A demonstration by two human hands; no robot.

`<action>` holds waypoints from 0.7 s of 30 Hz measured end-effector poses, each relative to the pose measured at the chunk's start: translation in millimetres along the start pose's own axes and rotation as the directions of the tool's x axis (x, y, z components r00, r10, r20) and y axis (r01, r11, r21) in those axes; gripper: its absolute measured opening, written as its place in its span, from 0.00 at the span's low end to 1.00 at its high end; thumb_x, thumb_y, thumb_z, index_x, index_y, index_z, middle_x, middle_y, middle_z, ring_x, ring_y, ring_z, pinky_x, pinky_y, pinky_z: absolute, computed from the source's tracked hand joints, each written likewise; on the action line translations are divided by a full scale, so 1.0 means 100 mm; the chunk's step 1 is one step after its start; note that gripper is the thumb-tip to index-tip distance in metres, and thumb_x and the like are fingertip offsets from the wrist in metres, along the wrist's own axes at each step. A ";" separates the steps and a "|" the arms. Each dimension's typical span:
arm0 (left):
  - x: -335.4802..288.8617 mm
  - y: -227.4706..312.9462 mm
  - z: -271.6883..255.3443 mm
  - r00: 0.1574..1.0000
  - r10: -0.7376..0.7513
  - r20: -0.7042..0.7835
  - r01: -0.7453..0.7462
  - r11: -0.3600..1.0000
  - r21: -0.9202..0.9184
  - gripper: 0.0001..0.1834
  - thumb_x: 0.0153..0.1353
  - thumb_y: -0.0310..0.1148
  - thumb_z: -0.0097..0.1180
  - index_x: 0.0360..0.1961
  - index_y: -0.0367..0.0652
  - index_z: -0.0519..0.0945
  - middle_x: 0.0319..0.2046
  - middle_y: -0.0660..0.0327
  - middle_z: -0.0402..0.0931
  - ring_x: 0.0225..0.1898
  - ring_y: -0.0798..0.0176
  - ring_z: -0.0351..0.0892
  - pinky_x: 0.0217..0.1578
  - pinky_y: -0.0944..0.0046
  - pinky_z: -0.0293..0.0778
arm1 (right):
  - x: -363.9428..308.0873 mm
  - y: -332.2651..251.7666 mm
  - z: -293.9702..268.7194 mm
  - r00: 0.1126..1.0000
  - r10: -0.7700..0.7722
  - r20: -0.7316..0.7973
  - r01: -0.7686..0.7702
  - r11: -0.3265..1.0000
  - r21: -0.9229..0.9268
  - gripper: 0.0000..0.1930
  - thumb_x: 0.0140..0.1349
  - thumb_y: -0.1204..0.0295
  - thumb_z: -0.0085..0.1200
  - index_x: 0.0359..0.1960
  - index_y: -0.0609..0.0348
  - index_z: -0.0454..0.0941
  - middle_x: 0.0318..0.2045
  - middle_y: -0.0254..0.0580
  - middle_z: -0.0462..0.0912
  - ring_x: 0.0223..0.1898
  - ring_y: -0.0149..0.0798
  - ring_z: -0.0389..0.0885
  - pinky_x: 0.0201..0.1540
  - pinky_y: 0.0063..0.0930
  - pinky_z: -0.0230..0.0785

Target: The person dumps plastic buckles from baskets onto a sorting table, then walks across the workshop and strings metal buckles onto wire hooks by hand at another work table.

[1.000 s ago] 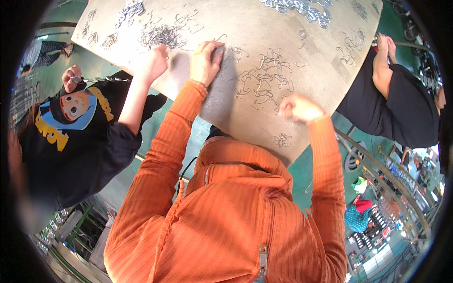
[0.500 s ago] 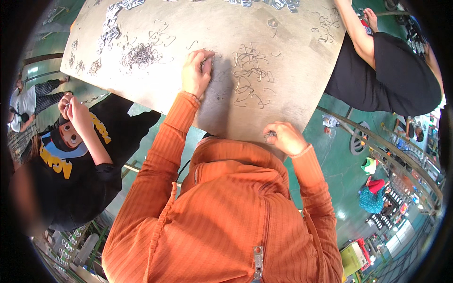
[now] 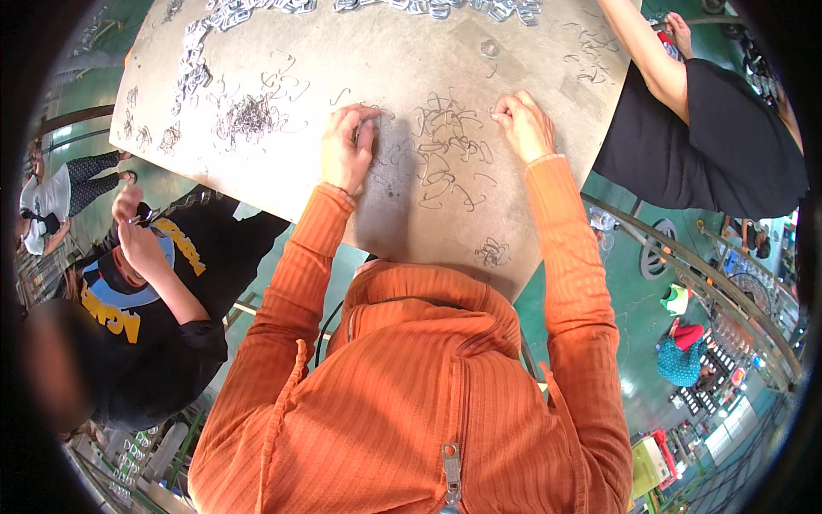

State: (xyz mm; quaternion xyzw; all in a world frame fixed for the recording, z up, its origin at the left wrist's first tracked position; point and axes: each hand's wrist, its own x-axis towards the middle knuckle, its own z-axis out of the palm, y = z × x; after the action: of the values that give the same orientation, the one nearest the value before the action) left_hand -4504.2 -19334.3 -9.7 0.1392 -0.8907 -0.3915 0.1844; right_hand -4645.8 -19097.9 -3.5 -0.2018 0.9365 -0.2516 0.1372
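Observation:
My left hand point(image 3: 348, 149) rests on the table left of centre, fingers curled and thumb pressed in; whatever it pinches is too small to make out. Over the table's right part is my right hand point(image 3: 529, 130), thumb and fingertips brought together, their contents unclear. Between the hands lies a loose scatter of thin wire hooks point(image 3: 447, 137). One single wire hook point(image 3: 340, 96) sits just beyond my left hand. Close to the table's near edge is a small clump of wire hooks point(image 3: 491, 252).
A denser heap of wire hooks point(image 3: 248, 117) lies to the left on the table point(image 3: 402, 60). Flat metal rings point(image 3: 195, 64) spread along its far left and far edge. Co-workers in black sit at left point(image 3: 154, 343) and right point(image 3: 706, 137).
My right hand has gone from the near edge out to the right of the scattered hooks. A small clump of hooks now shows where it was. My left hand has shifted slightly nearer.

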 end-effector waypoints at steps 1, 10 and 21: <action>0.01 -0.01 -0.01 1.000 -0.005 0.003 0.005 1.000 0.002 0.09 0.52 0.22 0.50 0.33 0.43 0.78 0.36 0.57 0.75 0.37 0.60 0.75 0.37 0.67 0.70 | -0.01 0.02 0.02 0.997 -0.074 -0.003 0.073 0.993 -0.089 0.07 0.51 0.70 0.54 0.30 0.57 0.73 0.31 0.39 0.74 0.34 0.41 0.75 0.35 0.31 0.67; -0.02 -0.16 -0.06 1.000 -0.004 -0.020 0.005 0.999 0.032 0.10 0.51 0.22 0.50 0.35 0.44 0.78 0.36 0.56 0.75 0.37 0.59 0.75 0.38 0.66 0.70 | -0.70 -0.02 -0.19 0.854 -0.047 0.518 -0.266 0.816 0.513 0.02 0.55 0.78 0.49 0.29 0.58 0.72 0.21 0.28 0.74 0.20 0.22 0.70 0.23 0.18 0.64; 0.11 0.06 0.14 0.992 0.122 0.043 -0.123 0.992 0.039 0.08 0.49 0.21 0.51 0.31 0.43 0.78 0.34 0.59 0.74 0.38 0.57 0.72 0.40 0.63 0.68 | -0.60 -0.23 0.02 0.935 -0.077 0.347 -0.010 0.970 0.241 0.07 0.51 0.70 0.54 0.30 0.60 0.76 0.22 0.38 0.79 0.28 0.31 0.76 0.33 0.26 0.68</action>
State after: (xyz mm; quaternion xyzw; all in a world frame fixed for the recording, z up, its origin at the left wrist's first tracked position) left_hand -4520.7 -19326.2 -11.4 0.0802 -0.9090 -0.3637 0.1873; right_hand -4584.8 -19090.1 16.3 -0.2419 0.8558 -0.3243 0.3223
